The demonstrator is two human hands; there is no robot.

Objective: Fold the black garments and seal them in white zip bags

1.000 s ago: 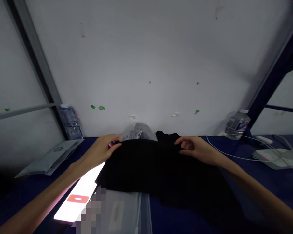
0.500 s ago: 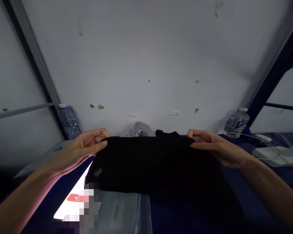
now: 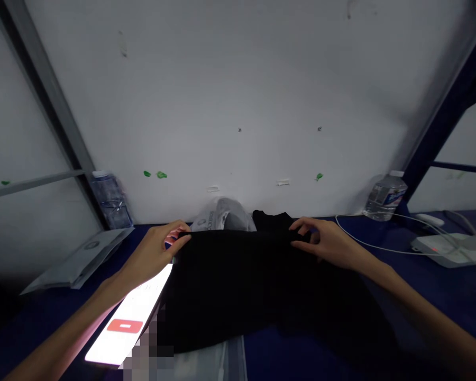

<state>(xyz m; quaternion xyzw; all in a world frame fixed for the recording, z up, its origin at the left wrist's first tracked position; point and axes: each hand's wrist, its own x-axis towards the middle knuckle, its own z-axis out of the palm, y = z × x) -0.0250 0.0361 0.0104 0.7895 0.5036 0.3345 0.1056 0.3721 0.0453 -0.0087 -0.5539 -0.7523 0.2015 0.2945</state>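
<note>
A black garment [image 3: 222, 286] hangs spread between my two hands, its top edge nearly level; it is too dark to tell which kind. My left hand [image 3: 156, 248] pinches the upper left corner between thumb and fingers. At the upper right, my right hand [image 3: 327, 241] has thumb and fingers around the same edge, with some cloth hanging below the palm. Under the garment's lower edge lies a clear plastic zip bag [image 3: 206, 365], partly covered. A lit phone [image 3: 129, 317] lies beneath my left forearm, its screen white with a red button.
A blue-tinted bottle [image 3: 111, 201] and a flat plastic packet [image 3: 81, 259] are at the left. Behind the garment sit a crumpled plastic bag [image 3: 226, 214] and another black cloth [image 3: 272, 219]. A water bottle [image 3: 386, 196], a power strip [image 3: 456, 251] and white cables stand right, on the blue table [image 3: 269, 352].
Both hands have moved closer together and slightly lower, the left going right and the right going left. The garment's lower edge has dropped over the zip bag, and more of the phone shows.
</note>
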